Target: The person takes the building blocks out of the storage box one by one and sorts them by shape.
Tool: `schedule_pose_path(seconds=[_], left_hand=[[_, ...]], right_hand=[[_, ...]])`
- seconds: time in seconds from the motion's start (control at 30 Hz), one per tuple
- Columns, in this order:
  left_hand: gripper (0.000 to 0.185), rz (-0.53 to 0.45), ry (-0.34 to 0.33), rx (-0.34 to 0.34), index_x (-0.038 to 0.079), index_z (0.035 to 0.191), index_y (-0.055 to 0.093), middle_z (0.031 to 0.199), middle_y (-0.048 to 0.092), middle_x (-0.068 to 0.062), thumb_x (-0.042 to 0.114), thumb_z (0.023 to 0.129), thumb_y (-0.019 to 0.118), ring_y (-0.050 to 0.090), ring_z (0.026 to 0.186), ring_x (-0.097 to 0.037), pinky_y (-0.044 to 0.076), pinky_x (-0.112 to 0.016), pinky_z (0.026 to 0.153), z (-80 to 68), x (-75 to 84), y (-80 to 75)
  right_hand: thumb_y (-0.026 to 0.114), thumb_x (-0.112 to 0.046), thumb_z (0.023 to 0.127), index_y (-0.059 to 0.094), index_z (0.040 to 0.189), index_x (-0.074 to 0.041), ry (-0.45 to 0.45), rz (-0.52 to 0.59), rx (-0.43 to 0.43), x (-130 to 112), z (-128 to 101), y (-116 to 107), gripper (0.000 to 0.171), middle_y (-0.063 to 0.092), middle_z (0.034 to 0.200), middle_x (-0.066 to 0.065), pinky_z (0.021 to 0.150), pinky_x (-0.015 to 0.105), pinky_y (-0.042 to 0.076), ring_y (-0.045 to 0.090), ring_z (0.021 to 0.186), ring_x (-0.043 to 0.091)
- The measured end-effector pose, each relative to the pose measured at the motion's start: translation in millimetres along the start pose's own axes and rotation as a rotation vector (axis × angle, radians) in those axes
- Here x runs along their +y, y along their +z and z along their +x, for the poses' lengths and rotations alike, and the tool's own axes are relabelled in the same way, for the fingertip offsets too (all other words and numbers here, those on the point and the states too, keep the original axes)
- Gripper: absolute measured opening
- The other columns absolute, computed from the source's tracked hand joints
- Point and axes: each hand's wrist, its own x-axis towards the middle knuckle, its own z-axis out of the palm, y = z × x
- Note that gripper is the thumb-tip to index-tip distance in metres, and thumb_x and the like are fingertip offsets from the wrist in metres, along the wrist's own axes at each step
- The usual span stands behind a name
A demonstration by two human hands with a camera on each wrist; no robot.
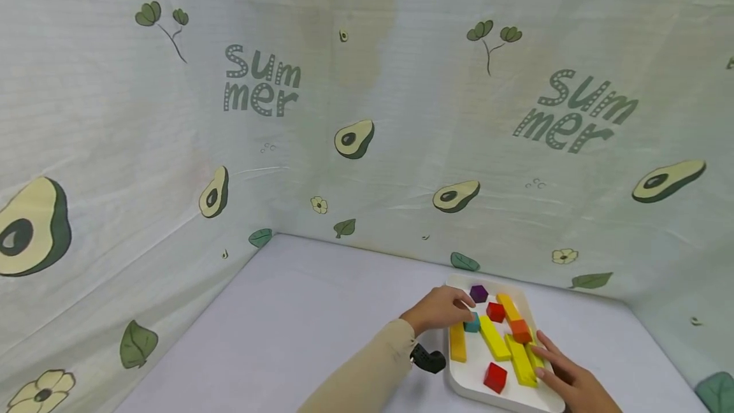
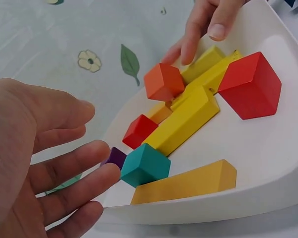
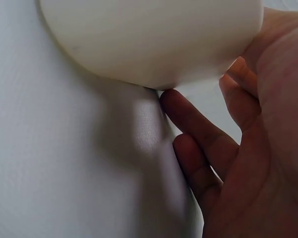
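Note:
My left hand (image 1: 440, 308) is over the left side of a white tray (image 1: 471, 389), its fingers relaxed and apart. In the left wrist view its fingertips come right up to a teal cube (image 2: 145, 165), with a purple block (image 2: 115, 157) behind. An orange-yellow bar (image 1: 457, 343) lies below that hand. At the tray's right wall is my right hand (image 1: 576, 384), thumb and some fingers over the rim beside yellow bars (image 1: 520, 361). Its other fingers lie outside, fingertips at the tray's lower edge in the right wrist view.
Inside the tray are also a red cube (image 1: 496, 377) near the front, another red block (image 1: 496, 312), an orange cube (image 1: 520, 331) on top of bars, and a single yellow bar (image 1: 494, 338). A white table (image 1: 321, 311) meets printed fabric walls (image 1: 401, 94) behind and at the sides.

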Motion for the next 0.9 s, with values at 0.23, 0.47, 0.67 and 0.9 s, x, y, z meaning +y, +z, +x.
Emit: schedule_pose_path(seconds=[0.23,0.47,0.67,0.9], left_hand=[[0.016,0.027,-0.006,0.03,0.023,0.106,0.074,0.091,0.065,0.013,0.026,0.09,0.076,0.058,0.082,-0.007,0.054,-0.031,0.082,8.0,4.2,3.9],[0.019,0.023,-0.013,0.024,0.024,0.107,0.073,0.094,0.065,0.014,0.021,0.089,0.076,0.058,0.086,-0.007,0.055,-0.031,0.084,13.7,3.8,7.4],[0.022,0.031,-0.021,0.022,0.024,0.11,0.073,0.098,0.065,0.013,0.018,0.089,0.077,0.059,0.087,-0.007,0.054,-0.03,0.086,16.7,2.3,9.6],[0.025,0.132,0.013,0.01,0.026,0.111,0.073,0.102,0.065,0.016,0.019,0.088,0.079,0.058,0.094,-0.005,0.053,-0.026,0.086,22.4,-0.5,15.4]], right_hand=[[0.059,-0.059,0.094,0.046,0.15,-0.007,0.018,0.011,0.015,-3.7,-1.5,-0.1,0.077,0.014,0.164,0.02,0.083,0.042,0.058,0.025,0.14,0.055],[0.062,-0.059,0.093,0.049,0.148,-0.006,0.019,0.026,0.032,-4.4,-2.1,3.1,0.077,0.015,0.164,0.02,0.085,0.042,0.057,0.026,0.141,0.054],[0.061,-0.058,0.093,0.051,0.147,-0.007,0.008,0.008,0.042,-4.2,-2.2,2.5,0.075,0.017,0.164,0.018,0.085,0.042,0.057,0.028,0.14,0.054],[0.062,-0.058,0.093,0.05,0.147,-0.007,0.015,0.017,0.043,-3.6,-3.7,1.3,0.075,0.017,0.164,0.018,0.085,0.042,0.057,0.028,0.14,0.054]])
